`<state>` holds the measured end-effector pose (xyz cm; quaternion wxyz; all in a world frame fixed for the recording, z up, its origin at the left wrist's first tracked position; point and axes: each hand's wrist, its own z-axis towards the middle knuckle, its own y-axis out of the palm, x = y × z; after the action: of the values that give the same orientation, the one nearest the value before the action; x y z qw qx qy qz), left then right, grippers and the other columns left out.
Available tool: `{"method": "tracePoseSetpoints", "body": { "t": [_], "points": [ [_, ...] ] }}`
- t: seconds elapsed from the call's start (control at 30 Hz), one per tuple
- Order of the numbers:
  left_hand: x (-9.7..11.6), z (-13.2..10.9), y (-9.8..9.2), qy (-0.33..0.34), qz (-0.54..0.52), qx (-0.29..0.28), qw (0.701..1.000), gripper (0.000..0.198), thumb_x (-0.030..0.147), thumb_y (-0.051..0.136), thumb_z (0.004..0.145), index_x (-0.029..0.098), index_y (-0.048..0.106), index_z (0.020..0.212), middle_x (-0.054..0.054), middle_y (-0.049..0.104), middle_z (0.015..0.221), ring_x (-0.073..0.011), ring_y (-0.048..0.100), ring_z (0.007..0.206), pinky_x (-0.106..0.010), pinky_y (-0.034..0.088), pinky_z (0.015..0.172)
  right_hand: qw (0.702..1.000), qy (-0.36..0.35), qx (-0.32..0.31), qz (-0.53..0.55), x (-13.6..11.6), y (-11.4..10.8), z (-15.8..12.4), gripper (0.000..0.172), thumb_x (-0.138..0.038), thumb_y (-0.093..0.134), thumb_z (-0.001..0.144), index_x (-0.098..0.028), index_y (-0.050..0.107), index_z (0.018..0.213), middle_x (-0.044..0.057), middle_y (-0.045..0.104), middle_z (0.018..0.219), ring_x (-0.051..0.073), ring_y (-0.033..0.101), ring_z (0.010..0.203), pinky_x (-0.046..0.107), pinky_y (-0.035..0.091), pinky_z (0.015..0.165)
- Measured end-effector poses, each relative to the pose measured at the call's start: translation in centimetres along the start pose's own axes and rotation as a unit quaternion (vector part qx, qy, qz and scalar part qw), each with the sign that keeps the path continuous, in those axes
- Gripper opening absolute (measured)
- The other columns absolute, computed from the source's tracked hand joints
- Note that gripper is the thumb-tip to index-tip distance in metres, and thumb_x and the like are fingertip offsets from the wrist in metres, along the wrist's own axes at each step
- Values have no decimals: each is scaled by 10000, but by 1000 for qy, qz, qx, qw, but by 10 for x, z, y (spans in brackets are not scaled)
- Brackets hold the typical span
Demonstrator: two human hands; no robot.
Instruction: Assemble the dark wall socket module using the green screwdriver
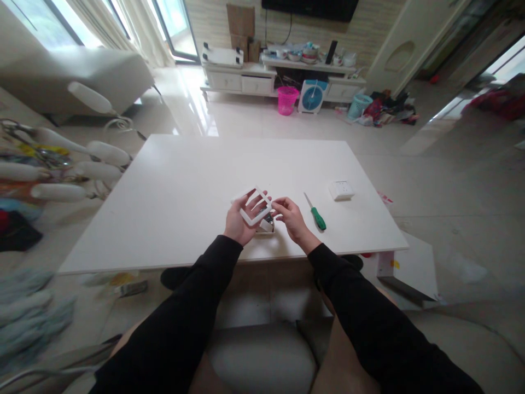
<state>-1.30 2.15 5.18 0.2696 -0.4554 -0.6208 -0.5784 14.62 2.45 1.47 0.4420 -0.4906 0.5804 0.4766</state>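
A white square socket frame [261,215] with an open middle lies tilted across my left hand [239,223]. My left thumb presses on its near side, and the fingers spread out behind it, showing through the opening. My right hand [292,218] has its thumb and index finger pinched at the frame's right corner. Just below the frame a small open white box [268,229] with metal parts inside stands on the table, partly hidden by my left hand. To the right lies a green-handled screwdriver [318,219], its shaft pointing away from me.
A white wall socket [342,190] sits near the right side of the white table [184,180]. A grey seat [262,350] is beneath me. Across the floor are a pink basket [287,101], a blue fan [313,97] and a TV cabinet [256,85]; a white lamp stand [102,153] is at left.
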Motion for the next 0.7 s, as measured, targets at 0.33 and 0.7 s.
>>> {"method": "tracePoseSetpoints", "body": {
  "t": [0.33,0.7],
  "points": [
    [-11,5,1,21,6,19,1000,562,499,404,1009,258,472,1513,-113,606,1509,-277,620,1341,-489,575,1050,999,17,-41,30,5,1,0,379,-551,799,713,-187,691,731,-14,674,692,100,578,610,244,458,635],
    [-20,8,2,23,18,21,999,569,527,542,948,229,547,1434,-133,637,1462,-287,635,1298,-456,564,1026,997,16,-66,38,6,5,-2,348,-494,798,734,-181,661,670,-14,652,629,111,576,604,263,451,637]
  ]
}}
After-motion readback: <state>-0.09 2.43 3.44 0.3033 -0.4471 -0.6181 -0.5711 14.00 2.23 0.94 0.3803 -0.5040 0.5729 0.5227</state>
